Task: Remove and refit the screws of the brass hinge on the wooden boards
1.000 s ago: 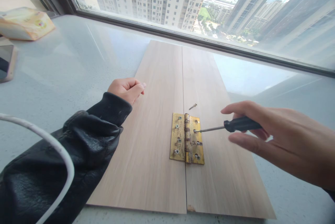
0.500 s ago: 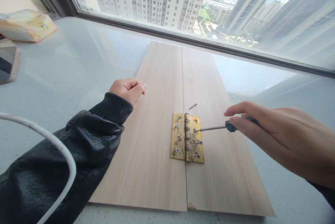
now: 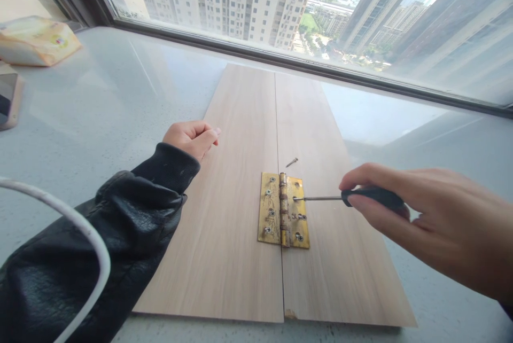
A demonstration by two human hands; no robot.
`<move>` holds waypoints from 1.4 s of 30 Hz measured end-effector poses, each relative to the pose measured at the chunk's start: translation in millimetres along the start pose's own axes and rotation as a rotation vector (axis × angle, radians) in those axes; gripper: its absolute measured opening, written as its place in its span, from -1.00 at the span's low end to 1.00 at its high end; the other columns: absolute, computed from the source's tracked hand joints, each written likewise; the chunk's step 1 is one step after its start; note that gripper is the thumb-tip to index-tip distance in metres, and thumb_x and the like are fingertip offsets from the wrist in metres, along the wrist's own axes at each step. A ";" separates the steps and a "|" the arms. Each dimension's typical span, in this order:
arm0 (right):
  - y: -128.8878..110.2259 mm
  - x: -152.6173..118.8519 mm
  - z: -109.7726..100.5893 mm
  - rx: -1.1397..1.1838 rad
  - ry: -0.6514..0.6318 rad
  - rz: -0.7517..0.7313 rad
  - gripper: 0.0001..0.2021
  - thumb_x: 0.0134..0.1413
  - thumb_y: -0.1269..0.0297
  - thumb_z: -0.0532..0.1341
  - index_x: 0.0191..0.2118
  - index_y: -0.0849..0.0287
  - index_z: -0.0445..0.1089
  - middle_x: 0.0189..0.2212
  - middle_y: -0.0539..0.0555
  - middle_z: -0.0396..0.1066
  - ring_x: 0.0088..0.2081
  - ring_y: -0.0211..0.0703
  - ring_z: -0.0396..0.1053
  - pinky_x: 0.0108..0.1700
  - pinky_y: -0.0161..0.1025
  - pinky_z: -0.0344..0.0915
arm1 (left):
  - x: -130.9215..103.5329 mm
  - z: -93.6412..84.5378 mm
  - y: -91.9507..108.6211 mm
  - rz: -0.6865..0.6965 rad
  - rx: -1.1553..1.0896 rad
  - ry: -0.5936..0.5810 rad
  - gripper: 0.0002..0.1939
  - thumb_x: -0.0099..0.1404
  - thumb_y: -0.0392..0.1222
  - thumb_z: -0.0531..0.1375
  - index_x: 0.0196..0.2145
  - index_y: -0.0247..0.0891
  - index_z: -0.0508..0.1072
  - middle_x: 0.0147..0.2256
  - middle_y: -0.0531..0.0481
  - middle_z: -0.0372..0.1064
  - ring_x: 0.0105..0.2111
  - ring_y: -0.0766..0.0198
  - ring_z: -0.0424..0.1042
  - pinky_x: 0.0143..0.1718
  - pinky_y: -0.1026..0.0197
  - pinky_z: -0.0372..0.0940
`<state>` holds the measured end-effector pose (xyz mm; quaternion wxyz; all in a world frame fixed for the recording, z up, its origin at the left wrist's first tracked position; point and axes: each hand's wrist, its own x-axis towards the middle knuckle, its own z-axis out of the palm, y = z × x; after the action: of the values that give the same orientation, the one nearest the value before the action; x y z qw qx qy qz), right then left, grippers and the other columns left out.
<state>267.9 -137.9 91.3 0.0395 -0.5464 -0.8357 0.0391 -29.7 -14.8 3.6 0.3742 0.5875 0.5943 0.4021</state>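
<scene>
A brass hinge (image 3: 284, 210) lies across the seam between two pale wooden boards (image 3: 224, 257), with several screws in its leaves. My right hand (image 3: 420, 215) grips the dark handle of a screwdriver (image 3: 324, 199), whose shaft points left and whose tip is at a screw in the upper part of the right leaf. One loose screw (image 3: 292, 162) lies on the right board just above the hinge. My left hand (image 3: 192, 137) rests at the left board's edge with its fingers curled; whatever they hold, if anything, is hidden.
A soft yellow and white package (image 3: 38, 41) and part of a phone (image 3: 8, 98) lie on the speckled white surface (image 3: 132, 92) at the left. A white cable (image 3: 94, 239) loops over my left sleeve. Beyond the boards runs a window frame (image 3: 240, 50).
My right hand's fingers have closed further round the screwdriver handle, which now sits more level. My left hand keeps its pose. The whole view has shifted slightly.
</scene>
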 end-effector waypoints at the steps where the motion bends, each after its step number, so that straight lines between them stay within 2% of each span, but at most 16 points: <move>1: 0.7 0.6 -0.4 -0.009 -0.001 -0.008 -0.75 0.33 0.07 0.04 -0.12 0.01 0.40 -0.51 -0.02 0.46 -0.65 -0.25 0.30 -0.60 -0.27 0.16 | 0.1 0.0 -0.2 0.000 0.000 0.000 -0.74 0.15 -0.05 0.22 -0.61 -0.22 0.41 -0.74 0.15 0.15 -0.72 0.41 0.05 -0.64 0.27 -0.06; 3: 1.7 1.3 -0.9 -0.045 0.015 -0.014 -0.64 0.27 -0.01 0.11 0.08 -0.02 0.34 -0.45 0.00 0.49 -0.61 -0.21 0.35 -0.61 -0.28 0.16 | 0.2 0.1 -0.9 0.003 -0.002 0.001 -0.74 0.14 -0.05 0.22 -0.61 -0.22 0.41 -0.74 0.15 0.15 -0.72 0.41 0.05 -0.64 0.27 -0.06; 5: 1.6 1.5 -0.6 -0.072 0.037 0.010 -0.55 0.26 -0.09 0.12 0.15 -0.02 0.31 -0.46 0.01 0.49 -0.60 -0.16 0.38 -0.63 -0.27 0.11 | 0.5 0.2 -1.5 0.013 -0.008 0.001 -0.74 0.14 -0.05 0.22 -0.61 -0.21 0.41 -0.74 0.15 0.16 -0.72 0.41 0.05 -0.64 0.27 -0.06; 9: 0.4 2.2 0.8 0.005 0.033 -0.011 -0.77 0.32 0.08 0.06 -0.12 0.02 0.40 -0.58 -0.04 0.41 -0.63 -0.20 0.34 -0.59 -0.25 0.15 | 0.5 0.4 -1.3 0.018 -0.025 0.002 -0.74 0.13 -0.06 0.23 -0.63 -0.21 0.41 -0.75 0.15 0.15 -0.72 0.40 0.05 -0.64 0.26 -0.05; 10: 0.4 2.5 1.1 0.020 0.035 -0.033 -0.79 0.29 0.10 0.09 -0.11 0.02 0.39 -0.56 -0.03 0.42 -0.62 -0.21 0.33 -0.58 -0.25 0.18 | 0.4 0.4 -0.9 0.015 -0.029 0.003 -0.74 0.12 -0.06 0.24 -0.63 -0.21 0.41 -0.75 0.14 0.15 -0.72 0.40 0.05 -0.64 0.26 -0.06; 14: 1.1 3.8 1.4 -0.064 0.078 -0.027 -0.62 0.24 -0.01 0.15 0.09 0.00 0.33 -0.51 0.00 0.47 -0.62 -0.13 0.36 -0.61 -0.22 0.16 | 0.0 0.4 0.3 0.010 -0.042 0.005 -0.74 0.12 -0.08 0.25 -0.64 -0.19 0.40 -0.76 0.13 0.15 -0.72 0.39 0.04 -0.65 0.24 -0.07; 17: 0.9 4.3 0.6 -0.045 0.103 -0.026 -0.74 0.32 0.02 0.08 -0.04 0.00 0.36 -0.59 -0.04 0.43 -0.64 -0.14 0.36 -0.61 -0.22 0.16 | 0.0 0.5 0.5 0.014 -0.038 0.001 -0.74 0.12 -0.07 0.25 -0.65 -0.18 0.40 -0.75 0.13 0.15 -0.72 0.38 0.06 -0.64 0.24 -0.04; 19: 0.1 3.8 1.3 0.004 0.080 -0.037 -0.79 0.29 0.08 0.11 -0.07 0.01 0.34 -0.44 -0.01 0.51 -0.60 -0.18 0.38 -0.58 -0.22 0.23 | 0.0 0.6 0.7 0.014 -0.038 -0.003 -0.73 0.12 -0.06 0.25 -0.65 -0.18 0.40 -0.75 0.13 0.15 -0.71 0.38 0.06 -0.63 0.24 -0.04; 21: -2.1 3.4 4.7 -0.014 0.054 -0.052 -0.69 0.22 0.01 0.18 -0.01 0.04 0.34 -0.28 0.07 0.56 -0.57 -0.16 0.42 -0.58 -0.20 0.25 | -0.1 0.6 1.0 0.007 -0.039 -0.005 -0.74 0.13 -0.06 0.24 -0.64 -0.18 0.39 -0.75 0.13 0.14 -0.71 0.38 0.05 -0.63 0.23 -0.05; 25: -11.9 3.6 18.4 -0.040 0.041 -0.096 -0.59 0.25 -0.10 0.15 0.05 0.06 0.36 -0.23 0.11 0.57 -0.47 0.00 0.52 -0.53 -0.12 0.33 | -0.6 0.5 1.4 -0.003 -0.030 -0.005 -0.74 0.14 -0.06 0.23 -0.63 -0.19 0.39 -0.74 0.14 0.14 -0.71 0.39 0.04 -0.63 0.24 -0.07; 28: -20.3 3.4 27.0 0.074 0.072 -0.090 -0.51 0.23 -0.09 0.20 0.15 0.08 0.29 -0.24 0.09 0.52 -0.44 -0.16 0.48 -0.49 -0.21 0.38 | -0.5 0.5 0.9 0.002 -0.028 -0.008 -0.74 0.15 -0.06 0.23 -0.63 -0.20 0.40 -0.74 0.14 0.14 -0.71 0.40 0.05 -0.62 0.24 -0.06; 30: -25.2 2.8 30.4 0.145 0.118 -0.118 -0.48 0.21 -0.05 0.24 0.18 0.10 0.27 -0.33 0.04 0.46 -0.48 -0.27 0.39 -0.50 -0.31 0.34 | -0.5 0.6 0.7 0.009 -0.027 -0.005 -0.73 0.15 -0.05 0.23 -0.63 -0.20 0.40 -0.74 0.14 0.14 -0.71 0.39 0.05 -0.62 0.24 -0.06; 34: -33.6 3.0 35.4 0.250 0.205 -0.225 -0.72 0.27 0.20 0.22 0.06 0.07 0.35 -0.43 -0.04 0.37 -0.49 -0.36 0.31 -0.49 -0.39 0.27 | -0.7 0.2 1.6 0.007 -0.020 0.000 -0.71 0.15 -0.03 0.23 -0.63 -0.19 0.39 -0.74 0.13 0.14 -0.70 0.38 0.06 -0.60 0.24 -0.03; 38: -34.6 8.0 35.9 0.244 0.249 -0.168 -0.80 0.25 0.19 0.25 -0.05 0.11 0.41 -0.46 -0.05 0.34 -0.53 -0.38 0.26 -0.49 -0.35 0.25 | -0.1 -0.8 1.4 0.000 0.031 -0.024 -0.72 0.16 0.00 0.20 -0.61 -0.18 0.40 -0.73 0.13 0.11 -0.67 0.34 0.06 -0.56 0.20 -0.02; 40: -31.5 11.0 32.6 0.260 0.260 -0.124 -0.89 0.26 0.21 0.24 -0.17 0.11 0.44 -0.48 -0.05 0.35 -0.53 -0.37 0.26 -0.49 -0.33 0.24 | 0.7 -0.3 -1.1 0.087 0.123 -0.048 -0.74 0.16 0.01 0.19 -0.55 -0.19 0.43 -0.67 0.10 0.19 -0.61 0.30 0.14 -0.49 0.18 0.06; 42: -27.3 13.2 28.2 0.289 0.273 -0.086 -0.88 0.27 0.26 0.22 -0.31 0.10 0.43 -0.50 -0.05 0.35 -0.52 -0.36 0.26 -0.49 -0.31 0.22 | 1.1 1.3 -4.6 0.262 0.270 -0.100 -0.74 0.13 0.03 0.21 -0.39 -0.20 0.52 -0.48 0.04 0.41 -0.49 0.26 0.27 -0.33 0.14 0.18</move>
<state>234.7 -137.3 66.5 0.2319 -0.4992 -0.8308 0.0824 -30.3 -13.5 -1.0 0.2654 0.7239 0.5419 0.3344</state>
